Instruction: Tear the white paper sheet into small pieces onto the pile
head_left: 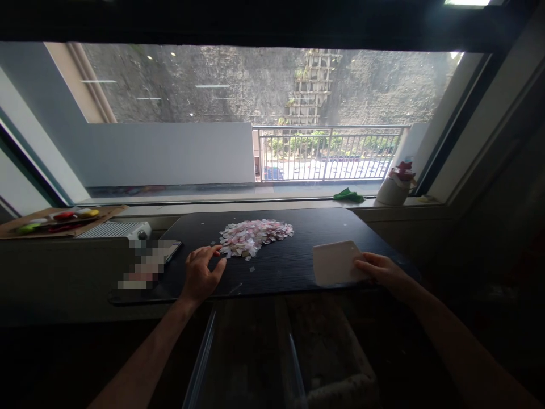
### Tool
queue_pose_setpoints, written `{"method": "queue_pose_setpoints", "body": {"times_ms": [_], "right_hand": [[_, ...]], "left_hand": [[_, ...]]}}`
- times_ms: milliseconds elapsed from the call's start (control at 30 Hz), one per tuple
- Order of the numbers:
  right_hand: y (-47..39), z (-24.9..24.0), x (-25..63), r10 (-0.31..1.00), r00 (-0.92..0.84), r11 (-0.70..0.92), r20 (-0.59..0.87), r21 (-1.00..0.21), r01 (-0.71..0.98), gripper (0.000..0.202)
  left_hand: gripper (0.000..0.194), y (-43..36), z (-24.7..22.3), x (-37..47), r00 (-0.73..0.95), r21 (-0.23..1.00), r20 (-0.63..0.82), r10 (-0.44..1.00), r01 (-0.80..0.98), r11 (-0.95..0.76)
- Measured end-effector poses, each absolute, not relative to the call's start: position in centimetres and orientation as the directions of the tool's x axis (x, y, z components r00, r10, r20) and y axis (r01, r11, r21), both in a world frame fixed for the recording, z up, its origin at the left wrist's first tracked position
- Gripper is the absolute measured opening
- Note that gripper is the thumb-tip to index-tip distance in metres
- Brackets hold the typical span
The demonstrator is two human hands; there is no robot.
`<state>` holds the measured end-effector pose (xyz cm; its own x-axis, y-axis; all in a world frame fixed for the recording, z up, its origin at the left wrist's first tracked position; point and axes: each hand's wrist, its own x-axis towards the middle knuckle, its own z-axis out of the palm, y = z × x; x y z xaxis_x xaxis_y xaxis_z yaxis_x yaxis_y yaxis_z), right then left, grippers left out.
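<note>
A pile of small pinkish-white paper pieces (255,234) lies on the dark tabletop (281,278). At the pile's left edge is my left hand (202,272), its fingers apart and curved, with nothing visibly held. My right hand (381,271) pinches the right edge of a flat, pale rectangular card or scraper (334,262) over the right part of the table. A few loose pieces lie near the pile, one of them just in front of it.
A pixelated flat object (151,264) lies on the table's left side. Beyond it are a ribbed white device (117,230) and cardboard with colourful items (63,220). A green cloth-like item (349,195) and a white pot (394,190) stand on the windowsill.
</note>
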<state>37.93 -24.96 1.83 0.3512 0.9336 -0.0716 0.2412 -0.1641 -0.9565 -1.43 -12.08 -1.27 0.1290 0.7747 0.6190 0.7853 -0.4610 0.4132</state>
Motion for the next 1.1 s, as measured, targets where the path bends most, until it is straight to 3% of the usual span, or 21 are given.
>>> {"method": "queue_pose_setpoints", "body": {"times_ms": [267, 467, 667, 1100], "right_hand": [[-20.7, 0.8, 32.5, 0.939, 0.333, -0.029, 0.087, -0.945, 0.326, 0.022], [-19.6, 0.5, 29.4, 0.979, 0.202, -0.041, 0.013, -0.964, 0.261, 0.021], [-20.0, 0.3, 29.7, 0.955, 0.292, -0.038, 0.047, -0.959, 0.279, 0.021], [-20.2, -0.2, 27.3, 0.985, 0.164, -0.082, -0.053, -0.981, 0.175, 0.028]], "left_hand": [[0.034, -12.5, -1.1, -1.1, 0.128, 0.411, 0.615, 0.778, 0.79, -0.455], [0.032, -12.6, -1.2, -0.9, 0.115, 0.426, 0.601, 0.791, 0.791, -0.439], [0.032, -12.8, -1.2, -0.6, 0.115, 0.422, 0.591, 0.799, 0.8, -0.427], [0.031, -12.8, -1.3, -0.5, 0.109, 0.438, 0.598, 0.794, 0.786, -0.437]]}}
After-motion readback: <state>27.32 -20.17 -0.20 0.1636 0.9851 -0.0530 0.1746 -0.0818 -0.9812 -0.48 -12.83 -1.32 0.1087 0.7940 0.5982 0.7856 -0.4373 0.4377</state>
